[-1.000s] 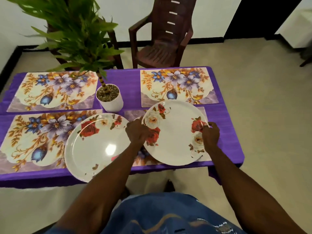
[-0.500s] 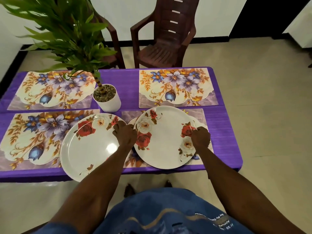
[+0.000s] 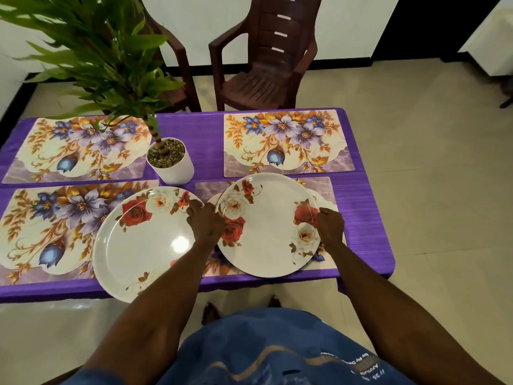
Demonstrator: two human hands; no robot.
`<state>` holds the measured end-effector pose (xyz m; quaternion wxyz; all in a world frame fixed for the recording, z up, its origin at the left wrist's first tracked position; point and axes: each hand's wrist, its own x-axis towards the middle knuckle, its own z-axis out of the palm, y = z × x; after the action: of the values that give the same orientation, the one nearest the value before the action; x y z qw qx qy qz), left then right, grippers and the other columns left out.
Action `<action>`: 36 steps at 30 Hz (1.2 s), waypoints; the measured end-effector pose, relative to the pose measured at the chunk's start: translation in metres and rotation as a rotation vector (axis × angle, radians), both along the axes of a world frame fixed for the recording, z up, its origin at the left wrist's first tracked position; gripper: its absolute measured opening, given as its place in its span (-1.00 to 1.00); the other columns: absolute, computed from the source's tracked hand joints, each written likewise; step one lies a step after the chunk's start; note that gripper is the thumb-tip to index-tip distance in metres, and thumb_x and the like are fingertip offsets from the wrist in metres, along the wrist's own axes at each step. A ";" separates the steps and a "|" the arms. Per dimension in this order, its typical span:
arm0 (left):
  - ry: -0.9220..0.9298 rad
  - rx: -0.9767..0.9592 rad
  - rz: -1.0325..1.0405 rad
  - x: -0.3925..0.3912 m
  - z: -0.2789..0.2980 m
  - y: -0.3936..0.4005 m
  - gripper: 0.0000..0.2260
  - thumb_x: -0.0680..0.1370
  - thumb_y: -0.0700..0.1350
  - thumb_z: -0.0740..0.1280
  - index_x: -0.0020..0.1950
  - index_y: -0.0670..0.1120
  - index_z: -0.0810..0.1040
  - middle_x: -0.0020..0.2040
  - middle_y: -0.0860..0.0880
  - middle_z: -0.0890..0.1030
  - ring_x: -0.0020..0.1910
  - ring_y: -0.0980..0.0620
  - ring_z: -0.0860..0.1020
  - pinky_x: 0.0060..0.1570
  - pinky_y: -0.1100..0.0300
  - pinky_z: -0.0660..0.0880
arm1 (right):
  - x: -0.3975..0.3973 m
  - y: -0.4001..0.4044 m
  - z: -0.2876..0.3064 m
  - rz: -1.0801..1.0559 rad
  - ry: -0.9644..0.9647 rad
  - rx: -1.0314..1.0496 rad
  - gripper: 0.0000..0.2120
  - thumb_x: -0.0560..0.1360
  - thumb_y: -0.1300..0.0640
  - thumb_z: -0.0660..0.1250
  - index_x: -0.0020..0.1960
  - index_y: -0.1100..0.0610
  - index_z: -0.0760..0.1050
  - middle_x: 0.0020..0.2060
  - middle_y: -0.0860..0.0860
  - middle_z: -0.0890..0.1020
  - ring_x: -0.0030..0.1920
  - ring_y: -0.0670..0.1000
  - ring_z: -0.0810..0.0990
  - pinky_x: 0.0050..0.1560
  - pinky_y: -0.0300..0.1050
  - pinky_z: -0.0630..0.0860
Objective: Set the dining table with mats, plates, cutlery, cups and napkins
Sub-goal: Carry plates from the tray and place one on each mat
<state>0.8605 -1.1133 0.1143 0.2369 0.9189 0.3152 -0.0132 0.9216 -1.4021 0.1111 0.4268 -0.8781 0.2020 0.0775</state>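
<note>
The table (image 3: pixel 358 207), under a purple cloth, fills the middle of the view, and the white pot (image 3: pixel 177 168) near its centre serves as the landmark. The plant (image 3: pixel 91 51) rising from the pot spreads its leaves over the far left. Two brown chairs stand beyond the pot on the far side of the table: one (image 3: pixel 266 59) to the right, the other (image 3: pixel 177 65) partly hidden by leaves.

Four floral mats lie around the pot: far-left mat (image 3: pixel 75 151), far-right mat (image 3: pixel 286 143), near-left mat (image 3: pixel 47 232), and near-right mat (image 3: pixel 324 190), this last mostly covered.

Two rose-patterned plates sit nearer than the pot. The left plate (image 3: pixel 138 245) lies just in front of it, overlapping the right end of the near-left mat and overhanging the table's near edge. The right plate (image 3: pixel 269 226) is front-right of the pot, over the near-right mat; whether it rests flat or is slightly lifted cannot be told.

The left hand (image 3: pixel 206 222), fingers curled, grips the right plate's left rim, between the two plates. The right hand (image 3: pixel 330 225), also curled, pinches the same plate's right rim.
</note>
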 end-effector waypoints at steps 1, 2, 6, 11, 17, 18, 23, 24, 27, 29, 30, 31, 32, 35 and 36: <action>0.001 0.000 -0.002 0.000 0.000 0.000 -0.72 0.53 -0.05 0.36 0.13 -0.22 0.58 0.32 -0.23 0.32 0.32 -0.26 0.29 0.31 -0.13 0.30 | 0.000 -0.002 0.000 0.011 -0.001 0.002 -0.82 0.58 0.24 0.22 -0.14 0.12 0.55 -0.34 -0.07 0.54 -0.16 0.02 0.50 -0.36 -0.26 0.26; 0.003 0.001 -0.002 0.000 0.001 0.001 -0.71 0.53 -0.05 0.36 0.13 -0.22 0.59 0.31 -0.23 0.33 0.31 -0.26 0.30 0.28 -0.12 0.33 | -0.001 -0.003 0.000 0.014 0.002 0.000 -0.81 0.57 0.24 0.23 -0.11 0.17 0.61 -0.27 0.02 0.61 -0.16 0.03 0.51 -0.35 -0.24 0.27; 0.014 0.004 -0.016 -0.002 0.002 0.003 -0.72 0.53 -0.07 0.37 0.14 -0.22 0.60 0.31 -0.21 0.34 0.28 -0.23 0.33 0.24 -0.09 0.38 | -0.002 -0.008 -0.003 0.003 0.028 0.052 -0.80 0.52 0.28 0.24 -0.13 0.25 0.64 -0.23 0.18 0.66 -0.15 0.21 0.59 -0.23 -0.12 0.38; 0.010 -0.020 0.000 -0.004 0.002 0.004 -0.73 0.53 -0.08 0.37 0.13 -0.22 0.62 0.33 -0.20 0.34 0.30 -0.23 0.34 0.27 -0.10 0.39 | -0.003 -0.009 -0.001 -0.010 0.041 0.093 -0.82 0.52 0.25 0.28 -0.11 0.29 0.64 -0.23 0.23 0.67 -0.10 0.26 0.62 -0.19 -0.02 0.44; 0.006 -0.055 0.012 -0.007 0.006 0.006 -0.70 0.52 -0.06 0.39 0.15 -0.24 0.60 0.36 -0.23 0.32 0.33 -0.23 0.33 0.30 -0.08 0.38 | -0.004 -0.008 0.008 -0.010 0.026 0.127 -0.81 0.54 0.26 0.29 0.02 0.30 0.65 -0.11 0.24 0.69 -0.04 0.24 0.63 0.03 0.16 0.55; 0.009 -0.057 0.011 -0.008 0.007 0.007 -0.69 0.52 -0.05 0.40 0.15 -0.24 0.60 0.36 -0.23 0.32 0.33 -0.24 0.33 0.30 -0.08 0.38 | -0.005 -0.008 0.009 -0.011 0.029 0.126 -0.80 0.54 0.26 0.29 0.05 0.29 0.66 -0.09 0.23 0.69 -0.03 0.22 0.63 0.05 0.17 0.56; 0.026 -0.065 0.012 -0.010 0.007 0.010 -0.65 0.51 -0.01 0.42 0.15 -0.24 0.59 0.38 -0.23 0.31 0.36 -0.23 0.30 0.32 -0.07 0.37 | -0.008 -0.006 0.016 -0.003 0.046 0.158 -0.78 0.56 0.22 0.30 0.13 0.28 0.63 -0.03 0.21 0.68 -0.10 0.06 0.56 -0.11 -0.08 0.50; 0.026 -0.066 0.016 -0.010 0.007 0.010 -0.65 0.50 0.00 0.43 0.14 -0.24 0.58 0.39 -0.22 0.31 0.36 -0.22 0.30 0.32 -0.08 0.37 | -0.009 -0.005 0.017 -0.002 0.047 0.164 -0.78 0.57 0.22 0.30 0.13 0.29 0.62 -0.02 0.21 0.68 -0.10 0.06 0.56 -0.10 -0.09 0.49; 0.018 -0.066 0.019 -0.011 0.005 0.010 -0.64 0.51 0.01 0.42 0.14 -0.24 0.59 0.39 -0.22 0.31 0.35 -0.23 0.31 0.31 -0.10 0.39 | -0.010 -0.004 0.018 0.012 0.040 0.183 -0.76 0.57 0.19 0.31 0.17 0.27 0.62 0.01 0.21 0.68 -0.02 0.13 0.61 -0.06 -0.07 0.50; 0.013 -0.066 0.022 -0.011 0.004 0.009 -0.65 0.50 -0.01 0.44 0.14 -0.24 0.58 0.39 -0.22 0.30 0.36 -0.23 0.31 0.31 -0.10 0.40 | -0.011 -0.004 0.017 0.015 0.038 0.182 -0.75 0.58 0.16 0.32 0.17 0.26 0.62 0.00 0.20 0.69 0.03 0.17 0.63 -0.05 -0.02 0.52; 0.008 -0.068 0.026 -0.012 0.004 0.009 -0.65 0.49 -0.02 0.44 0.15 -0.23 0.58 0.40 -0.22 0.30 0.37 -0.23 0.30 0.32 -0.11 0.40 | -0.011 -0.004 0.017 0.017 0.036 0.180 -0.75 0.58 0.15 0.32 0.17 0.26 0.62 0.00 0.20 0.69 0.03 0.17 0.63 -0.02 0.02 0.54; -0.001 -0.071 0.032 -0.012 0.004 0.009 -0.64 0.49 -0.02 0.44 0.17 -0.23 0.58 0.41 -0.22 0.30 0.38 -0.23 0.30 0.33 -0.12 0.40 | -0.011 -0.004 0.016 0.018 0.034 0.179 -0.75 0.58 0.14 0.32 0.16 0.25 0.62 -0.01 0.20 0.69 0.02 0.16 0.63 0.01 0.05 0.56; -0.011 -0.073 0.036 -0.013 0.003 0.009 -0.63 0.49 -0.02 0.45 0.18 -0.23 0.58 0.41 -0.21 0.30 0.38 -0.22 0.30 0.33 -0.14 0.40 | -0.011 -0.004 0.015 0.023 0.034 0.172 -0.75 0.58 0.13 0.32 0.16 0.25 0.63 -0.01 0.20 0.69 0.02 0.16 0.63 0.03 0.08 0.56; -0.020 -0.052 0.033 -0.015 0.001 0.008 -0.61 0.50 -0.01 0.43 0.21 -0.23 0.57 0.39 -0.21 0.32 0.37 -0.23 0.31 0.33 -0.15 0.40 | -0.011 -0.004 0.013 0.037 0.028 0.155 -0.74 0.58 0.10 0.32 0.18 0.23 0.62 0.00 0.19 0.69 0.03 0.17 0.63 0.04 0.11 0.56; -0.013 -0.039 0.026 -0.015 0.001 0.008 -0.61 0.50 -0.01 0.42 0.22 -0.23 0.57 0.39 -0.22 0.33 0.37 -0.23 0.31 0.34 -0.14 0.39 | -0.011 -0.004 0.013 0.038 0.023 0.151 -0.73 0.58 0.10 0.32 0.18 0.23 0.62 0.01 0.19 0.69 0.04 0.17 0.63 0.05 0.11 0.56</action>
<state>0.8454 -1.1056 0.1151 0.2569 0.9100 0.3253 -0.0104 0.9101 -1.4059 0.1243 0.4879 -0.8461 0.1837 0.1107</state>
